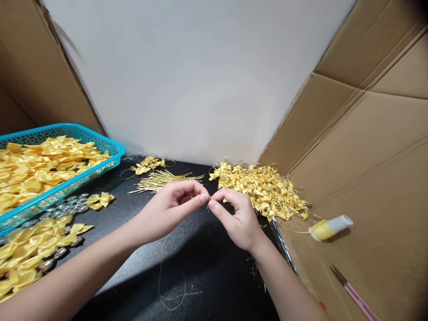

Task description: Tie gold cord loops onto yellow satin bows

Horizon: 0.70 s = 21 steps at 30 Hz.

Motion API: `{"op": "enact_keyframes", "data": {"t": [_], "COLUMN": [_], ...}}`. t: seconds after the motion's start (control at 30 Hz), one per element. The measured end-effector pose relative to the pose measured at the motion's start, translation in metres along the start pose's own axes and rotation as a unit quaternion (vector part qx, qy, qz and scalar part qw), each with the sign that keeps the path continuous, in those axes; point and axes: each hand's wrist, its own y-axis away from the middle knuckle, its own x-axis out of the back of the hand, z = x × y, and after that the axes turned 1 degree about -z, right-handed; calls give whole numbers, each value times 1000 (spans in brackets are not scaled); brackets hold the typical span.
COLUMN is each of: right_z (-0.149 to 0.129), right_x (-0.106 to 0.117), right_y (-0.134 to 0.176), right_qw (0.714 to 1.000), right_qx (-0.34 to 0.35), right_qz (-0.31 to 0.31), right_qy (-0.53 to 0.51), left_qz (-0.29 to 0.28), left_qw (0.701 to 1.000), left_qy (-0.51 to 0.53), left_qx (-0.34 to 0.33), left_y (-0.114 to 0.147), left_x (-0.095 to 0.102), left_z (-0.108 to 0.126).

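Over the black table top [200,276], my left hand [170,207] and my right hand [237,218] meet fingertip to fingertip. Each pinches with thumb and forefinger; whatever lies between the tips is too small to make out. A loose thin gold thread [172,307] curls on the table below them. Just beyond my left hand lies a bundle of gold twist ties [163,179]. Behind my right hand is a heap of yellow ribbon bows [264,189] with thin gold loops.
At left stands a turquoise basket [115,154] of yellow ribbon bows. Beside it lie clear beads [68,205] and more yellow bows [36,240]. A white tube wound with yellow thread [329,227] and pink-handled tweezers [354,294] rest at right. Cardboard walls [377,147] flank the table.
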Motion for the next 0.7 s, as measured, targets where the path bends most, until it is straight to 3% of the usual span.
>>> {"op": "enact_keyframes", "data": {"t": [0.3, 0.7], "right_z": [-8, -13], "right_x": [2, 3], "right_y": [1, 1], "right_qw": [998, 996], "right_qx": [-46, -49], "right_qz": [0, -20], "right_qy": [-45, -68], "left_qz": [5, 19], "left_qw": [1000, 993], "left_qy": [-5, -79], "left_qx": [-30, -84], "left_y": [3, 7], "left_x": [5, 6], "left_z": [2, 4]}}
